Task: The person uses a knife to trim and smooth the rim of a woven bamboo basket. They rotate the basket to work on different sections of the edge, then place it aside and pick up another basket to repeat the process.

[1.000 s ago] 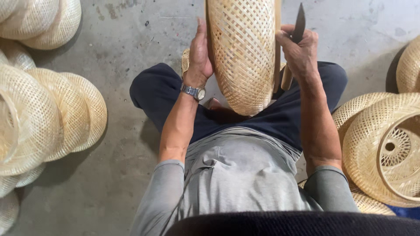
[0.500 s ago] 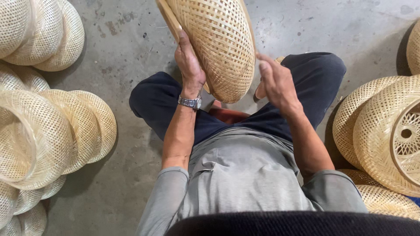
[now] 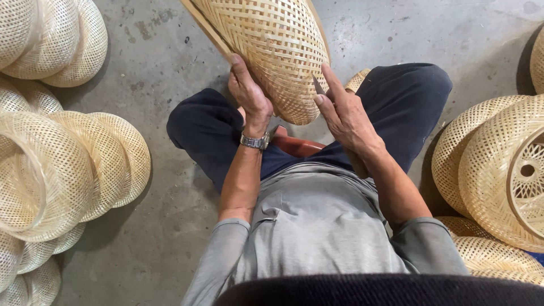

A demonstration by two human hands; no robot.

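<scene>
Change since earlier frames: basket tilted further, its closed rounded end now swung toward the lower centre and its rim edge toward the upper left; the right hand has come in flat against its side, and the knife, raised a second ago, is now mostly hidden.

Foreground: a dark rounded shape fills the bottom edge of the frame; above it, the person's grey shirt (image 3: 317,226) and dark trousers (image 3: 396,107), seated with knees spread.

Left hand (image 3: 247,93): clenched on the basket's left side near the rim, fingers wrapped up the edge; a metal wristwatch (image 3: 255,140) sits on the wrist below.

Right hand (image 3: 345,113): fingers stretched up along the basket's right side, touching the weave; a thin dark blade tip (image 3: 318,85) shows beside the forefinger, so the hand appears to be gripping a knife, though the handle is hidden.

Woven bamboo basket (image 3: 272,51): held in the air between both hands, upper centre of the frame, over the lap.

Key relation: basket lies just above and between the hands, both touching it; neither is clearly nearer.

Long axis: runs diagonally from upper left to lower centre, domed end pointing down toward the person.

Stool: a reddish seat edge (image 3: 297,146) shows between the thighs.

Left side of frame: stacked woven baskets (image 3: 62,170) on the concrete floor (image 3: 164,51).

Right side of frame: more woven baskets (image 3: 493,164), one showing a round inner frame.
</scene>
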